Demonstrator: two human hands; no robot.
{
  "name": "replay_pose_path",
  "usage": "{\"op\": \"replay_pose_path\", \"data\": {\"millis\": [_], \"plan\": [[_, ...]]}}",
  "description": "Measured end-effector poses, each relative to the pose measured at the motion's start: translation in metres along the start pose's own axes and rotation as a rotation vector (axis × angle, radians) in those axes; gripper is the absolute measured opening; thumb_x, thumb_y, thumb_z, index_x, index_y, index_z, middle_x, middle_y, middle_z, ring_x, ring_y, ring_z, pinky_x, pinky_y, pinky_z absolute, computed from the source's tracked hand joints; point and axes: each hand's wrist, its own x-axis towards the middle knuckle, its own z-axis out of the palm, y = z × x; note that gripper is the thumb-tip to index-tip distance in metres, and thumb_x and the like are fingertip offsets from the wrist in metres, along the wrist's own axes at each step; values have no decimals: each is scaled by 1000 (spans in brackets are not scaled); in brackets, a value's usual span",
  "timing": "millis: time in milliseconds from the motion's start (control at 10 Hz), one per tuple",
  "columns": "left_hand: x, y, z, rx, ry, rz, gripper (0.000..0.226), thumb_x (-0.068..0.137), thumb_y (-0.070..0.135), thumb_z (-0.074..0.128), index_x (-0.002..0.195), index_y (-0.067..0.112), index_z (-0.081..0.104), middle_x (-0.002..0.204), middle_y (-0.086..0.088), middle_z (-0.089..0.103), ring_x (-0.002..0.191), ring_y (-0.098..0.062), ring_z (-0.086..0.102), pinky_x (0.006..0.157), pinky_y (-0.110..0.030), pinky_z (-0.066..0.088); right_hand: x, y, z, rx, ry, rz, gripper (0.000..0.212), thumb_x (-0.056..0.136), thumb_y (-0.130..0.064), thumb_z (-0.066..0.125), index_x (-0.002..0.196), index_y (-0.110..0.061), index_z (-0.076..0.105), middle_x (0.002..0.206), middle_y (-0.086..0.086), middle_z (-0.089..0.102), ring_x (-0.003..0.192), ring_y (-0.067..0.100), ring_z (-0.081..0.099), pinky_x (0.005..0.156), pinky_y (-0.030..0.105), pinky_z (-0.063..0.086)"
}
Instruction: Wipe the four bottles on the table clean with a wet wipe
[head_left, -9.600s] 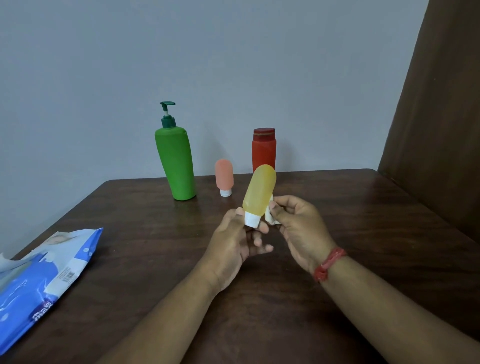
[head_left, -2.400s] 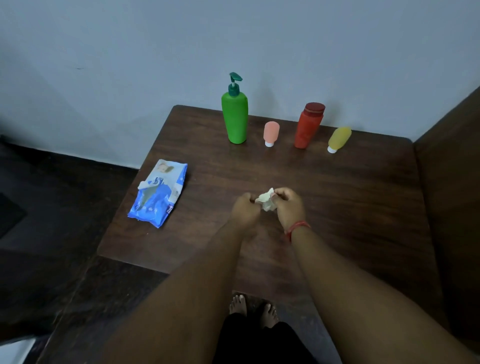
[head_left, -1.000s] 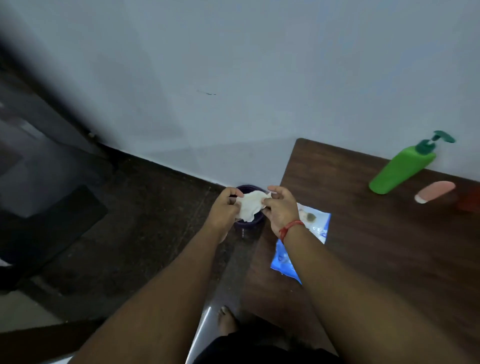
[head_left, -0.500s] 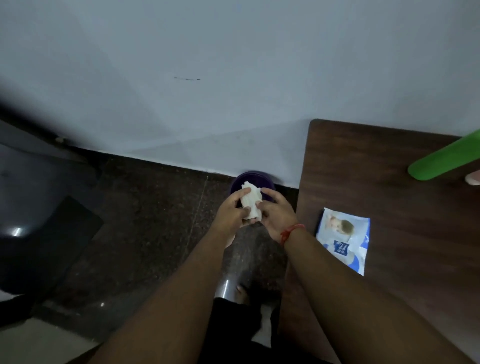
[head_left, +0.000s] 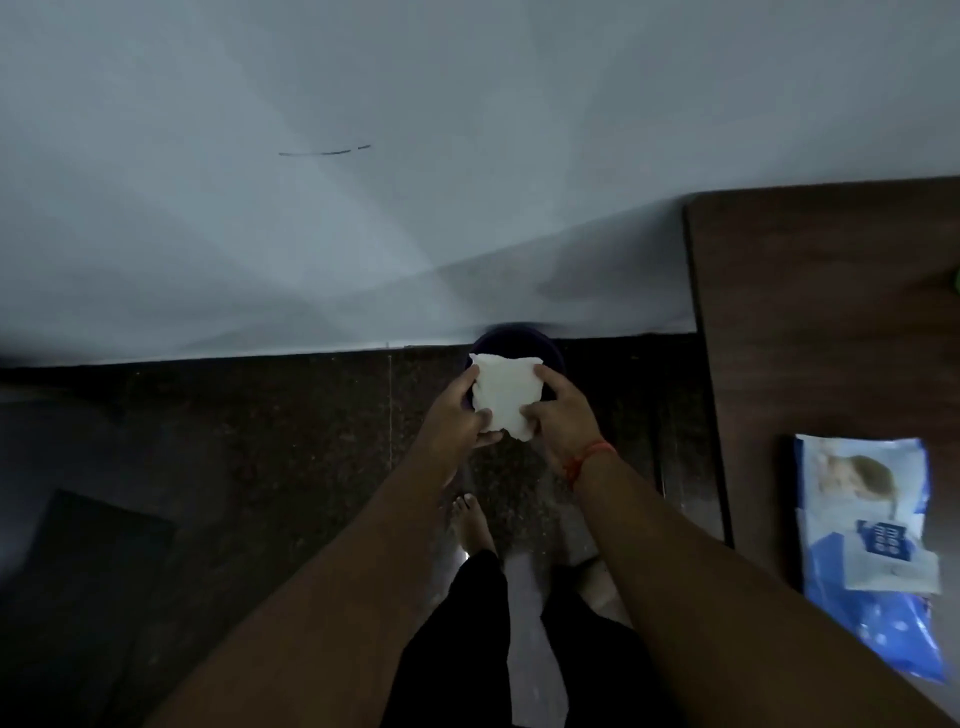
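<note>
A white wet wipe (head_left: 505, 396) is stretched between both hands over a dark purple bin (head_left: 545, 344) that stands on the floor by the wall. My left hand (head_left: 453, 415) pinches the wipe's left edge and my right hand (head_left: 561, 413) pinches its right edge. Only a sliver of the green bottle (head_left: 956, 278) shows at the right frame edge. The other bottles are out of view.
The brown table (head_left: 810, 291) fills the right side, with the blue wet wipe pack (head_left: 872, 551) lying near its left edge. Dark stone floor (head_left: 260, 467) lies below, and a dark mat (head_left: 83, 587) sits at lower left. My bare feet (head_left: 470, 525) stand beside the table.
The view has swung further left off the table, so the bottles have slipped out of sight. The wipe, crumpled half a second ago, is now spread wider between both hands above the bin.
</note>
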Motion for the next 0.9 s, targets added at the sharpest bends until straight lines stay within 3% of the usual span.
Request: {"op": "replay_pose_path", "data": {"millis": [200,300,500,600,700,800,900], "plan": [[82,-31,-16,123,-31,-43,73,95,-13,48,158,19,27,159,-11,28,128,-31,48,66,-27,58,68,31,20,-139,39,-32,71,86,16,57,149,-13,41,145,12,43,118,19,46,84,30,45],[133,-58,-12,154,-34,-37,74,95,-16,44,158,17,24,163,-11,21,138,-35,40,65,-26,55,112,54,17,-128,76,-22,67,86,21,49,144,-11,48,141,10,48,116,18,47,83,30,46],[236,-116,0,374,-4,25,72,94,-12,45,157,18,31,159,-9,33,134,-32,46,93,-43,55,212,109,10,-193,199,-42,48,91,13,41,128,-11,59,116,4,57,114,30,56,88,35,48],[286,-143,9,534,18,44,62,102,3,47,159,14,25,161,-10,34,142,-30,41,103,-32,44,252,129,9,-205,170,-10,41,96,6,45,131,-12,57,111,-3,60,110,27,58,98,46,51],[319,-167,16,868,-36,-75,64,108,32,41,161,14,11,168,-11,14,152,-33,21,120,-45,28,279,151,3,-297,93,48,46,100,7,43,144,-6,47,131,9,55,121,28,51,109,47,42],[324,-178,14,1094,-82,-152,66,107,44,36,161,21,5,170,-8,2,155,-36,7,123,-53,17,290,169,1,-366,142,137,59,99,5,44,153,-18,36,156,12,38,138,34,40,112,48,39],[317,-184,11,1184,-85,-150,69,106,51,31,161,23,2,170,-5,-6,155,-34,-5,123,-57,9,289,185,4,-386,181,164,60,99,2,44,154,-18,33,157,11,36,138,34,41,107,41,42]]}}
